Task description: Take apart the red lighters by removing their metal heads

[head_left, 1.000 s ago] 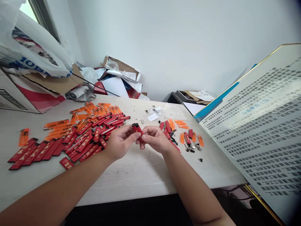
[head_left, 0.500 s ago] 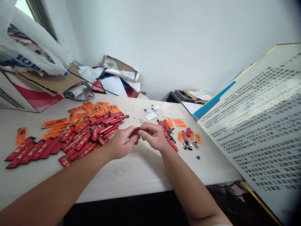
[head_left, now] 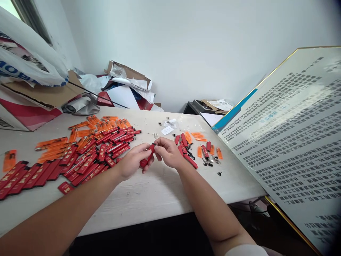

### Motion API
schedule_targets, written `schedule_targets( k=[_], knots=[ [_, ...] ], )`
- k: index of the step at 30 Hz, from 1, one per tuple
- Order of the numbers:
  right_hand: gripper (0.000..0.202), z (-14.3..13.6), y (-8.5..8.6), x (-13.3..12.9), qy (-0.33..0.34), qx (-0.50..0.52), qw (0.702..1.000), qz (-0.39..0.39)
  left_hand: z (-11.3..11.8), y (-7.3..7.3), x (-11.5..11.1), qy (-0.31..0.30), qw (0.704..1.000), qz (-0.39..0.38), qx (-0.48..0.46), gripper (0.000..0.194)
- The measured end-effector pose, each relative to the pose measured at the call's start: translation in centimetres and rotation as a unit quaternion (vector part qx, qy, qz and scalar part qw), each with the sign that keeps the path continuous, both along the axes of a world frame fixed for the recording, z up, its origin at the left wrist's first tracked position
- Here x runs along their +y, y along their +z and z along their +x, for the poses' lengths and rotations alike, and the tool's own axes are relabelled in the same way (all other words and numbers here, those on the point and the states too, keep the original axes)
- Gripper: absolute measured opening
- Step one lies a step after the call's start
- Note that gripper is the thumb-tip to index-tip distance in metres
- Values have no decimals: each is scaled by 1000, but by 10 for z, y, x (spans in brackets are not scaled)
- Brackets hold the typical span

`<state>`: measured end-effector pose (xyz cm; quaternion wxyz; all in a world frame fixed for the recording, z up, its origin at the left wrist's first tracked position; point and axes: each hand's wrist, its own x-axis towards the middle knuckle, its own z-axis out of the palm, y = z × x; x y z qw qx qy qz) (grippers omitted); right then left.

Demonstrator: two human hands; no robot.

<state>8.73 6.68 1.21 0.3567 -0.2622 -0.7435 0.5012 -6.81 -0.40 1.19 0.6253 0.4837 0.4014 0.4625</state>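
Red lighter pinched in my L hand, prob. for steadiness; R hand narrow at its top, can't tell grip.

Left grip and right grip sit curled, close together.

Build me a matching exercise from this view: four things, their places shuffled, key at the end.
1. Red lighter
2. Paper slip
3. Blue-printed bag
4. Text board

A. At the right edge
B. Straight ahead, beyond both hands
C. In the left hand, right hand at its end
D. At the left edge

Pairs: 1-C, 2-B, 3-D, 4-A
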Motion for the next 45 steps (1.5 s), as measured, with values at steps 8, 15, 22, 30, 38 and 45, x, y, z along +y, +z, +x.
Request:
schedule_targets(
  k=[8,15,22,30,38,45],
  knots=[
    [22,-4,-8,7,-8,-173,968,181,-2,-7,10,132,989,-5,73,23],
    [41,-12,-28,-1,-12,-372,852,369,-15,-9,20,215,972,50,75,21],
    [45,42,-41,23,47,-414,800,431,-17,-15,21,222,965,104,93,26],
    [41,84,-45,65,-4,-416,800,433,-17,-16,19,203,962,133,124,25],
    [37,106,-41,77,-28,-400,803,440,-21,-16,20,211,951,156,166,27],
    [36,116,-35,75,-125,-317,819,461,-19,-16,17,221,934,176,220,29]
  ],
)
